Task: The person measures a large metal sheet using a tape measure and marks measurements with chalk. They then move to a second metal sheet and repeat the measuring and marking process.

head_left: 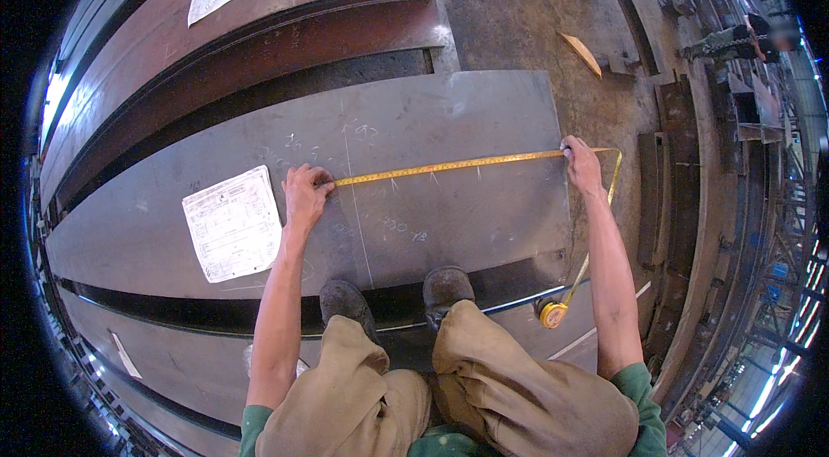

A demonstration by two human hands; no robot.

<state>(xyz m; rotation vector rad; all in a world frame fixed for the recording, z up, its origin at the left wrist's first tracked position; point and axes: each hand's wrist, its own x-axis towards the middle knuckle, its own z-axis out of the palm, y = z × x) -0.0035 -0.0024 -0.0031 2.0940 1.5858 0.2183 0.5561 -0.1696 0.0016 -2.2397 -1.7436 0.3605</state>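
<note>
1 head-worn fisheye looks down past the knees (477, 340) onto a plate (484, 228).

Beyond the tape (449, 166), the metal plate (458, 112) gives a broad bare stretch where a hand could pass sideways, ending at a dark gap with a reddish beam (345, 30) across it. On the tape's near side the plate is open too, though the left shoe (345, 303) and right shoe (446, 287) block the near edge. At the tape's left end, the left hand (307, 191) and the paper (231, 228) beside it stand in the way. At its right end, the right hand (582, 163) and a slack loop running to the tape case (553, 314) obstruct passage.
</note>
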